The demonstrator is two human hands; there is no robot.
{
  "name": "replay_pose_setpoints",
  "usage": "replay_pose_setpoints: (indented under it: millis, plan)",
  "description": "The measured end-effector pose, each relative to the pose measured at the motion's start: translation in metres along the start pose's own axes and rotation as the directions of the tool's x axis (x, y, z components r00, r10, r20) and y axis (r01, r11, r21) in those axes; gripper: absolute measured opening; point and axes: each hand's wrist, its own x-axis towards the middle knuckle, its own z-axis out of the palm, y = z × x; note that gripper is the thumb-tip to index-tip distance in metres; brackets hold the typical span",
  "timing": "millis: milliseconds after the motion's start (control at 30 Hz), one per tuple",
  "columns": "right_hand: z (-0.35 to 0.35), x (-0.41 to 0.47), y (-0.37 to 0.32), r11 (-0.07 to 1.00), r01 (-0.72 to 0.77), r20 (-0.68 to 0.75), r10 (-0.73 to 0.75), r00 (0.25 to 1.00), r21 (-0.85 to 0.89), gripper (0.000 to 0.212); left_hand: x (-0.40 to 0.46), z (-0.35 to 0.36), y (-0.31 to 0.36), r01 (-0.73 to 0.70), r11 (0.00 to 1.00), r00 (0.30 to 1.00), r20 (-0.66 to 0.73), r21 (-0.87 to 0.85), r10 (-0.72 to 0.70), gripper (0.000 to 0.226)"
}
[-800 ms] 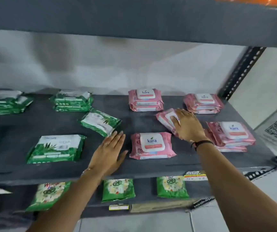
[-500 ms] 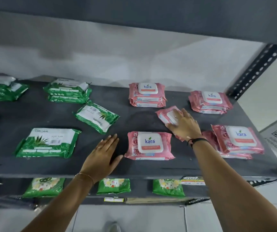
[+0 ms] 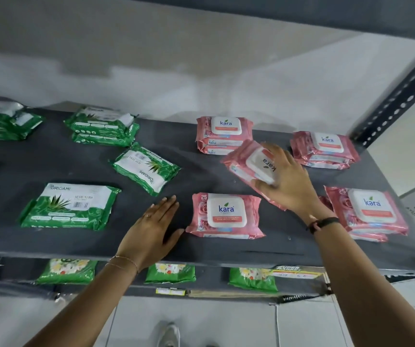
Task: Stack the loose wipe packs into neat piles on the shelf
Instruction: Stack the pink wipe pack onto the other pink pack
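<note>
You are looking down at a dark grey shelf (image 3: 51,159) scattered with wipe packs, your two bare arms reaching in from below.

Pink Kara packs: a back pile (image 3: 224,135) that looks three packs high, a far-right back pile (image 3: 325,150) of at least two, a front-right pile (image 3: 369,211) of at least two, one single pack (image 3: 225,216) lying flat near the front middle, and one tilted pack (image 3: 252,169) in your right hand. The exact depth of the piles is hard to read.

Green Origami aloe packs: a back pile (image 3: 102,126) of two, a pile at the far left edge (image 3: 3,122) partly cut off, one loose pack lying askew (image 3: 146,169) in the middle, and one loose pack flat near the front left (image 3: 70,206).

On the lower shelf, three green packets (image 3: 170,272) with a flower print show beneath the front edge.

Your right hand (image 3: 289,181) grips the tilted pink pack, fingers curled over its white lid and thumb under its lower edge. The pack is raised at an angle, its upper corner overlapping the back pink pile, between that pile and the single flat pack.

Your left hand (image 3: 151,234) lies palm down on the bare shelf just left of the single flat pink pack, fingers straight and together, thumb spread toward the pack; whether the thumb touches it is unclear. It holds nothing.
</note>
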Motion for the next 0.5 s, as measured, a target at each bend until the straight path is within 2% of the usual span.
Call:
replay_pose_setpoints:
  millis: [67,133,333,433,500]
  plan:
    - [-0.007,-0.008,-0.014,0.976,0.196,0.082,-0.204,0.976,0.095,0.069,0.0,0.001,-0.001,-0.001,1.0,1.0,-0.008,-0.004,0.0,0.072]
    - [-0.007,-0.015,-0.027,0.947,0.279,0.192,-0.307,0.932,0.161,0.064,0.0,0.002,-0.001,-0.003,1.0,1.0,-0.013,-0.012,0.003,0.068]
    - [0.012,-0.022,-0.033,0.947,0.314,0.427,-0.311,0.849,0.066,0.066,-0.001,0.002,-0.001,-0.001,0.999,1.0,-0.012,-0.035,0.0,0.075]
    - [0.014,-0.025,-0.032,0.947,0.321,0.46,-0.29,0.84,0.011,0.074,-0.001,0.001,-0.001,-0.004,0.999,1.0,-0.011,-0.04,0.003,0.079]
    - [0.011,-0.028,-0.035,0.947,0.322,0.46,-0.293,0.838,0.017,0.071,-0.002,0.0,0.0,-0.007,0.999,1.0,-0.01,-0.046,0.006,0.078]
